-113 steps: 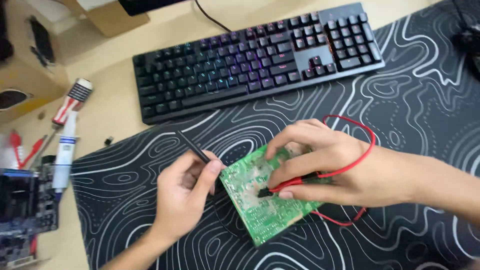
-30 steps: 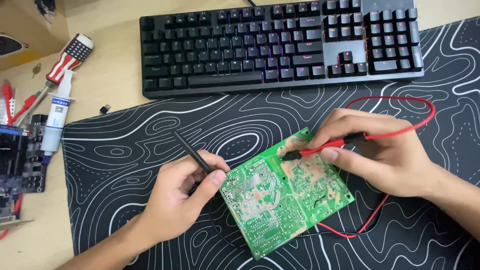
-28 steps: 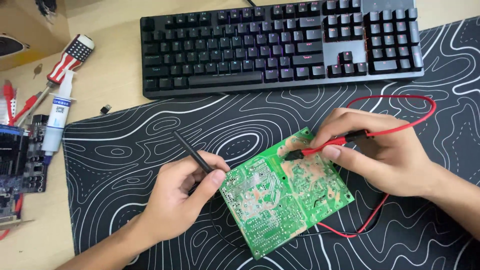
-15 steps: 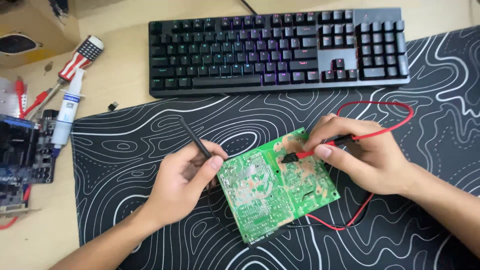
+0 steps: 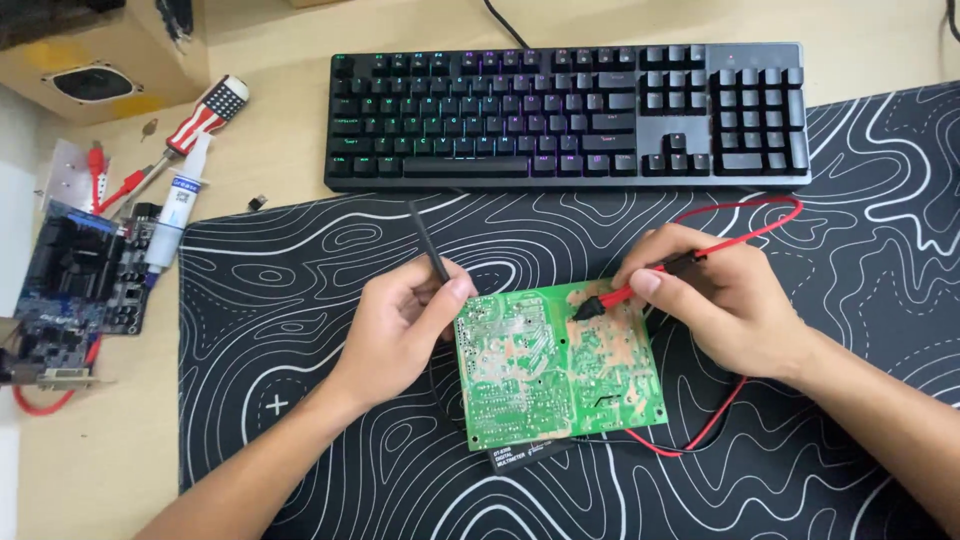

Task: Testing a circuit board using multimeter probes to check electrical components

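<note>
The left hand (image 5: 400, 325) still pinches the black probe (image 5: 428, 240) at the left edge of the green circuit board (image 5: 555, 365), lying on the patterned mat (image 5: 300, 300). The right hand (image 5: 725, 300), gripping the red probe (image 5: 625, 292), has held its tip on the board's upper middle.

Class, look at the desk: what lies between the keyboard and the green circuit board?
In the head view, only patterned black desk mat lies between the keyboard and the circuit board, crossed by the black probe and red wire.
</note>
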